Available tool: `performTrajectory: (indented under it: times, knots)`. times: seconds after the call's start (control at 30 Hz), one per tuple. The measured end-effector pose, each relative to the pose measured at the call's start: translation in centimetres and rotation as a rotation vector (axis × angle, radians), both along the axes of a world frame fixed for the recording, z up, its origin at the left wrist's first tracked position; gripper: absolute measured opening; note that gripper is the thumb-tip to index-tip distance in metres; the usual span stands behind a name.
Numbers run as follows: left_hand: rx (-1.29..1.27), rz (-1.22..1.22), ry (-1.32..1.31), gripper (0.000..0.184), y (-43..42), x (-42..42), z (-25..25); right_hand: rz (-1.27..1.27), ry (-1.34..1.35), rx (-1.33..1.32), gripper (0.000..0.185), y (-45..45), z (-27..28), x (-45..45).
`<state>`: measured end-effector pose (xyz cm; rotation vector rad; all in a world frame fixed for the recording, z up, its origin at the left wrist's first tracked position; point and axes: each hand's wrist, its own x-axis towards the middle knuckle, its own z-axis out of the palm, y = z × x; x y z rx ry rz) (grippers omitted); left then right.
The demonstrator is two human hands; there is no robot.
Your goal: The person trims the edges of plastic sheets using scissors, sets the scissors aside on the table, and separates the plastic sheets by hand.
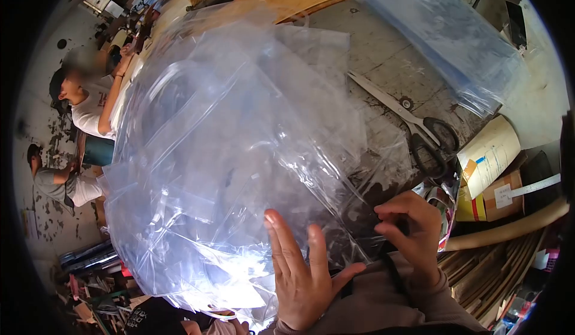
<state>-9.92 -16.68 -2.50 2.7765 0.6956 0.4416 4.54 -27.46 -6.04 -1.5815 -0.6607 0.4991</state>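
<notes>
A large pile of clear plastic sheets [239, 125] covers much of the worktable. My left hand [304, 272] is over the near edge of the pile, its fingers spread and nothing held. To its right, my right hand [410, 230] is curled beside the sheets' near right corner, thumb and index finger bent toward each other with a small gap between the tips. Scissors with black handles [413, 119] lie on the table right of the pile, blades pointing to the upper left. A stack of bluish plastic sheets [446, 35] lies at the upper right.
Two people, one in a white shirt [93, 107] and one in grey [57, 182], are at the left. A dark cap [157, 318] shows at the bottom. At the right are a paper roll [488, 155], a cardboard box [502, 198] and a long tube [509, 227].
</notes>
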Motion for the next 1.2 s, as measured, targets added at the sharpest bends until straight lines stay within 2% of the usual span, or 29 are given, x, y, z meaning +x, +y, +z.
performTrajectory:
  times: [0.07, 0.17, 0.3, 0.4, 0.47, 0.67, 0.73, 0.87, 0.97, 1.2]
  knots:
    - [0.026, 0.012, -0.072, 0.095, 0.3, 0.2, -0.2, 0.041, -0.067, 0.019, 0.024, 0.1, 0.0, 0.0]
    - [-0.027, 0.005, -0.111, 0.098, 0.4, 0.4, -0.6, 0.027, -0.062, -0.043, 0.024, 0.1, -0.3, -0.4]
    - [-0.057, 0.029, -0.053, 0.1, 0.5, 0.3, -0.4, -0.013, 0.086, -0.005, 0.022, 0.2, -0.5, -0.7]
    - [-0.035, 0.027, 0.074, 0.097, 0.3, 0.4, 0.1, -0.033, 0.109, 0.003, 0.021, 0.3, -0.7, -0.7]
    - [0.019, 0.027, 0.146, 0.088, 0.2, 0.6, 0.4, -0.041, 0.1, -0.008, 0.021, 0.4, -0.7, -0.8]
    - [0.032, 0.051, 0.184, 0.07, 0.0, 0.8, 0.3, -0.069, -0.051, -0.08, 0.019, 0.4, -0.6, -0.8]
    - [0.035, 0.052, 0.192, 0.068, 0.0, 0.8, 0.4, -0.177, -0.167, -0.055, 0.015, 0.6, -0.9, -0.8]
    - [0.044, 0.046, 0.213, 0.066, 0.1, 0.8, 0.5, -0.206, -0.3, -0.015, 0.01, 0.1, -0.6, -0.7]
    - [0.042, 0.044, 0.209, 0.066, 0.1, 0.7, 0.3, -0.159, -0.251, 0.031, 0.009, -0.1, -0.3, -0.7]
    - [0.058, 0.031, 0.177, 0.064, 0.4, 0.4, -0.3, 0.007, -0.392, -0.035, 0.014, 0.6, 0.6, -0.5]
